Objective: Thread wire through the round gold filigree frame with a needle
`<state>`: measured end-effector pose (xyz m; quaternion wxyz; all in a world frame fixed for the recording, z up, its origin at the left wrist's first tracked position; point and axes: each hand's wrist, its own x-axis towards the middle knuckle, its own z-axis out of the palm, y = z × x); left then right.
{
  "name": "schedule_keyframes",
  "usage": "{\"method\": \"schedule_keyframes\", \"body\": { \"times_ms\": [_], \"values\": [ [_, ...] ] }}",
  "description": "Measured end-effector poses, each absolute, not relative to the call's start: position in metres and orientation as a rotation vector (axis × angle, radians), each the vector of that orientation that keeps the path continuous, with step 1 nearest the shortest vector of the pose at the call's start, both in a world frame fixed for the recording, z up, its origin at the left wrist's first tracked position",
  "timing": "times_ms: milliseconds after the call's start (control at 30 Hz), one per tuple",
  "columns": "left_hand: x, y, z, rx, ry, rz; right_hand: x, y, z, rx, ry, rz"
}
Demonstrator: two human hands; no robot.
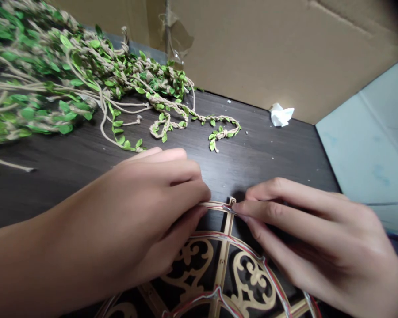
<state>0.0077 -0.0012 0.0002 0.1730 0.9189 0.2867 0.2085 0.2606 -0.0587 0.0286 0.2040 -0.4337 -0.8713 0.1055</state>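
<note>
Left fingers (pixel 190 190) and right fingers (pixel 268 211) pinch the frame (pixel 221 261) at its far rim (pixel 216 205).

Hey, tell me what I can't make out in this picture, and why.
Head view throughout:
Scrollwork frame: lower part cut off by the bottom edge.
Frame's rim near the left hand: partly hidden by that hand.
Whether the right hand touches red and white wires or rim: covered by that hand.
Leafy cords, far left: blurred, cut off by the left edge.
</note>
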Motion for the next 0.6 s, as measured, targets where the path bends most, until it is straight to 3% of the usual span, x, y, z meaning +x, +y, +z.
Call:
{"method": "schedule_keyframes", "body": {
  "times_ms": [600],
  "values": [
    [0.0065,-0.0013,-0.0021,2.618,0.788,0.609,0.2582,-0.0578,0.0275,-1.217,-2.412,0.335]
  ]
}}
